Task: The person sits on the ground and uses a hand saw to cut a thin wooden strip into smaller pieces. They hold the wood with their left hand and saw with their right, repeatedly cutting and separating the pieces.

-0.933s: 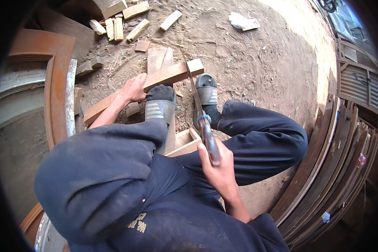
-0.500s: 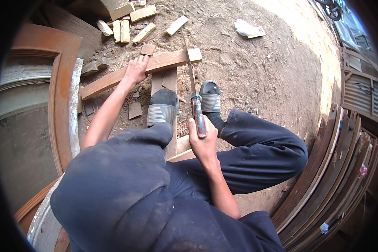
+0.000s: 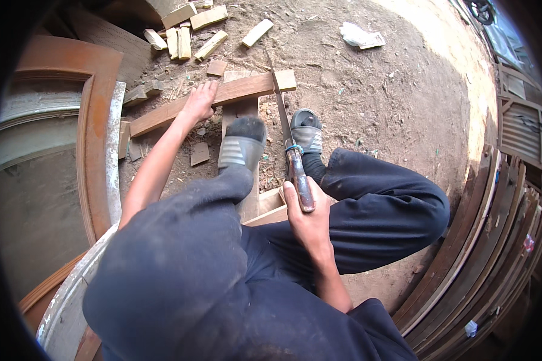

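A long brown wooden bar point(image 3: 244, 88) lies slantwise across a plank point(image 3: 242, 110) on the ground. My left hand point(image 3: 200, 102) presses on the bar with its fingers curled over the far edge. In my right hand point(image 3: 309, 216) is the worn handle of a handsaw point(image 3: 281, 107), held closed in the fingers. The saw's thin blade points away from me and crosses the bar near its pale right end, against the wood. How deep the cut goes cannot be made out. My left sandalled foot point(image 3: 242, 144) rests on the plank, beside the blade.
Several pale offcuts point(image 3: 211, 45) lie at the far left, with a small square block point(image 3: 217, 67) just beyond the bar. A brown door frame point(image 3: 87, 144) leans at left. Long boards point(image 3: 464, 240) are stacked at right. White plastic point(image 3: 358, 36) lies on the dirt.
My right hand has drawn the saw back toward me, its blade still across the bar. My left hand keeps its place on the bar. The whole view has shifted slightly.
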Available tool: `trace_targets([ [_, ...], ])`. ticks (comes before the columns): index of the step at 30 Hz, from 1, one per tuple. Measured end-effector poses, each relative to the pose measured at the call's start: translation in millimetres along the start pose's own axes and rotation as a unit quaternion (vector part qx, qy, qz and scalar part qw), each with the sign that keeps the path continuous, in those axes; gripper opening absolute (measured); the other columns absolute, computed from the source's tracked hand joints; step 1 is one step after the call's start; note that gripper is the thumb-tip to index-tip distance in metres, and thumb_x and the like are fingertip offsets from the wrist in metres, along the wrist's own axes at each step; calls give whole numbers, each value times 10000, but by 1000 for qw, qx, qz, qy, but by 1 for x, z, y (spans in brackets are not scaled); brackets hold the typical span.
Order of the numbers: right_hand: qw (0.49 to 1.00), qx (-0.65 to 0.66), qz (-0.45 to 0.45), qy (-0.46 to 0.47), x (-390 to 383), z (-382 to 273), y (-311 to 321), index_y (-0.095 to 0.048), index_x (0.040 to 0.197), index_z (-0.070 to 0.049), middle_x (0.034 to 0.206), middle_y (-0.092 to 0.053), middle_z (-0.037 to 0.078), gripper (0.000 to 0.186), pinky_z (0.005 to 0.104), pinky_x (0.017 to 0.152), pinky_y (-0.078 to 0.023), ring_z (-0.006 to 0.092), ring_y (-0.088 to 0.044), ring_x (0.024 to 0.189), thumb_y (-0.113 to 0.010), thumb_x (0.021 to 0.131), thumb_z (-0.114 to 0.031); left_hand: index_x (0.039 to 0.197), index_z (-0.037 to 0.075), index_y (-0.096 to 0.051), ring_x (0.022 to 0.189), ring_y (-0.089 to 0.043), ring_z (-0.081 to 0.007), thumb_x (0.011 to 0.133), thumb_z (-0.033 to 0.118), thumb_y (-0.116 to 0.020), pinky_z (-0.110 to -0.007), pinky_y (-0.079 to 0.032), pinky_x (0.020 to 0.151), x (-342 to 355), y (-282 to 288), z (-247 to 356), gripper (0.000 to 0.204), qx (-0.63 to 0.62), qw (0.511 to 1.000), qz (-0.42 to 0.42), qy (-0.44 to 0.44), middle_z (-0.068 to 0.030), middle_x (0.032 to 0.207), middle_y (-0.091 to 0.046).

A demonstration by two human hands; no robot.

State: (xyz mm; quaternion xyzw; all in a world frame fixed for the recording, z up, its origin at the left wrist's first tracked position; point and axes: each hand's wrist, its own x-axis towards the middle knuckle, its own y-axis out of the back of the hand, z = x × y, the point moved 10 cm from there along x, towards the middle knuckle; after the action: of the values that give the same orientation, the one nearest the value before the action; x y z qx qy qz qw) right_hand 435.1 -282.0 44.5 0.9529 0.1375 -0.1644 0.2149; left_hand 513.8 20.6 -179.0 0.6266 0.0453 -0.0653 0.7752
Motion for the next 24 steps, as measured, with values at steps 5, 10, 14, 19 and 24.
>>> trace_targets([
  [5,1000,-2,-10,-4,5,5,2,-522,741,-6,556,-459,50,219,309,472,-352,81,-398,505,-616,897,-127,1350,-17,-334,1159,-495,-378,601,57,-736,-433,-419,993,9,-5,-25,853,-65,993,-92,30,-219,1264,-483],
  [10,1000,18,1,-7,9,18,6,-510,728,-9,561,-424,13,228,284,491,-335,58,-360,545,-613,895,-127,1289,9,-409,1109,-524,-405,661,204,-746,-418,-436,957,-44,57,-17,739,-163,982,8,97,-236,1215,-528],
  [14,992,97,13,-78,16,41,9,-511,720,-9,564,-414,0,244,285,489,-329,54,-358,546,-613,897,-143,1235,-19,-452,1071,-534,-404,690,215,-734,-423,-437,932,-49,56,-14,657,-142,988,-5,59,-241,1159,-549],
  [19,995,82,13,-61,11,42,13,-528,741,-10,567,-418,-4,217,281,487,-325,53,-358,546,-611,897,-136,1169,-55,-505,1023,-548,-404,727,229,-718,-430,-437,901,-21,50,-18,566,-117,992,-17,34,-247,1089,-577],
  [24,993,88,49,-55,15,35,10,-532,747,-7,571,-437,11,216,279,491,-337,58,-373,546,-612,897,-139,1241,3,-467,931,-604,-405,673,229,-744,-428,-503,834,-14,50,-4,671,-76,997,-15,19,-210,1055,-593],
])
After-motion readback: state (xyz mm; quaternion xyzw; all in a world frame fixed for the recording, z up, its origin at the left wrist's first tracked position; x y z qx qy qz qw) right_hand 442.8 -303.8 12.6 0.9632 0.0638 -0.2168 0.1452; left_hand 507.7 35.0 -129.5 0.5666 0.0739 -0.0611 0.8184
